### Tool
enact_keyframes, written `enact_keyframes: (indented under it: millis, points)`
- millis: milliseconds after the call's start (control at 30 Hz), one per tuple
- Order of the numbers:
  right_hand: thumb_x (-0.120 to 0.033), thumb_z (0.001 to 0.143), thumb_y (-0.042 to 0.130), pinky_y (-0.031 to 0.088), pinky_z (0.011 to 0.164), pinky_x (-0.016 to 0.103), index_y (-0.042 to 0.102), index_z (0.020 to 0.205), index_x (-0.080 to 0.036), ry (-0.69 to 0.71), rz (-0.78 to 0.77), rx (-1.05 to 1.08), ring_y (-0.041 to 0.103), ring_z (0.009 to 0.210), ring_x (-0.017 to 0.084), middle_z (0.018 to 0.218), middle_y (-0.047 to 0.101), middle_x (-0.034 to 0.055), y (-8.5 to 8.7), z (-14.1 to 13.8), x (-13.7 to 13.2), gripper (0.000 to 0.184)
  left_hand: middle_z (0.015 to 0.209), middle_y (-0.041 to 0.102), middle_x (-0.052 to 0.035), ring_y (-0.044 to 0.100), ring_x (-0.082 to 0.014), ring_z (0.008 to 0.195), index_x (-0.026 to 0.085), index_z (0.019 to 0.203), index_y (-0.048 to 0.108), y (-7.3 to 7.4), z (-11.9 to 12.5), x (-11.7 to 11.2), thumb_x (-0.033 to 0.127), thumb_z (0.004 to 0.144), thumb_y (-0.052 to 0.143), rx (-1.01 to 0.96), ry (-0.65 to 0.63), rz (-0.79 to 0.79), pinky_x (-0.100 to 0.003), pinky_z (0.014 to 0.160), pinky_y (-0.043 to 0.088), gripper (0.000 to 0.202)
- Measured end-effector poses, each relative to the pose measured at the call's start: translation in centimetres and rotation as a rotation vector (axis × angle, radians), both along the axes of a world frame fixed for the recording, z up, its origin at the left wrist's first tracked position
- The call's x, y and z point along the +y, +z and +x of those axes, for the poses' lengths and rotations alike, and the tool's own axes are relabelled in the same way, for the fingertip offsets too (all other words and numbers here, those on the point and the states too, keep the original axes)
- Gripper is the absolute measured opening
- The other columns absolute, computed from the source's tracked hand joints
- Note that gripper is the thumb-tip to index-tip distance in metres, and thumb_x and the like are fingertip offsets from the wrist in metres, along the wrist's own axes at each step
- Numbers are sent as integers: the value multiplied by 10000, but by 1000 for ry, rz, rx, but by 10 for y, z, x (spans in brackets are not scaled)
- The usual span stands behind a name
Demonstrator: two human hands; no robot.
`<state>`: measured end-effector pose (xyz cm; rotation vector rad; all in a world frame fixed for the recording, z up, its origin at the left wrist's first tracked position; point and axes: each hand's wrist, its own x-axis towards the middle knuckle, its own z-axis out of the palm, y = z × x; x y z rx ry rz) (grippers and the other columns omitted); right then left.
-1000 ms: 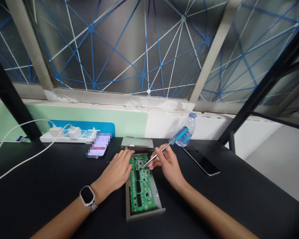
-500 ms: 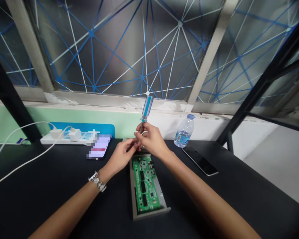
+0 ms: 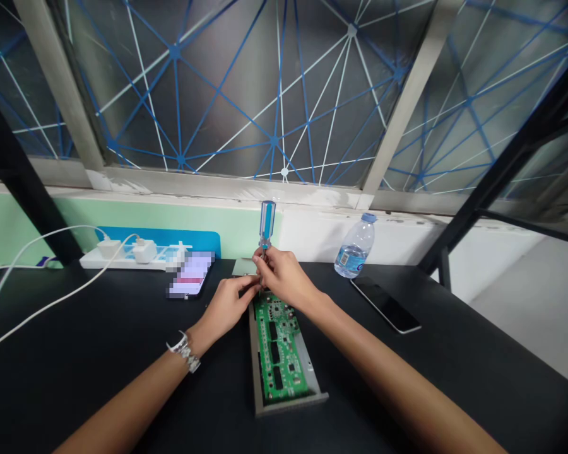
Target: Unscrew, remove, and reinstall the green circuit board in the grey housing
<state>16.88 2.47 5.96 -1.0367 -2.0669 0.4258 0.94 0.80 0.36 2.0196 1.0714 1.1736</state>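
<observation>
A right hand [image 3: 284, 277] clamped a blue-and-clear screwdriver [image 3: 267, 224] upright above a green circuit board [image 3: 279, 353]; beside it, the left hand [image 3: 227, 309] showed no clear grip.

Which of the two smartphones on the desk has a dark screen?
The smartphone beside the water bottle; the other smartphone, beside the power strip, shows a lit screen.

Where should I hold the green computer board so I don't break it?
Hold the grey metal tray under the green circuit board, not the board itself. Come from the near end, with a hand on each long side. Those metal edges are bare and stick out past the board, but the board's top is covered in tiny parts.
</observation>
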Motion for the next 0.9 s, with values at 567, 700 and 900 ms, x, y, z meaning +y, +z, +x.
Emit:
enact_keyframes:
  millis: [567, 700, 900]
  points:
    - [-331, 958, 480, 479, 599, 270, 593, 975, -181, 64, -66, -10, 643, 607, 156, 724, 658, 20, 3, 3, 3, 188, 990, 772, -51, 711, -235, 893, 183, 979, 735, -2, 1, -1, 282, 903, 570, -33, 32, -2, -327, 828, 529, 207]
    - [-474, 887, 575, 424, 519, 254, 517, 893, -209, -56, -34, 100, 599, 550, 140, 697, 618, -10, 10, 1, -1, 271, 961, 772, -47, 712, -235, 882, 196, 937, 735, -2, 2, -2, 274, 897, 582, -23, 65, 15, -321, 802, 526, 176]
    - [-534, 850, 606, 340, 494, 252, 394, 683, -230, -198, 143, 140, 461, 478, 115, 523, 473, -52, 21, -3, -3, 406, 955, 769, -48, 710, -229, 879, 190, 935, 724, 0, 5, -4, 264, 892, 593, -32, 86, 9, -312, 806, 523, 157]
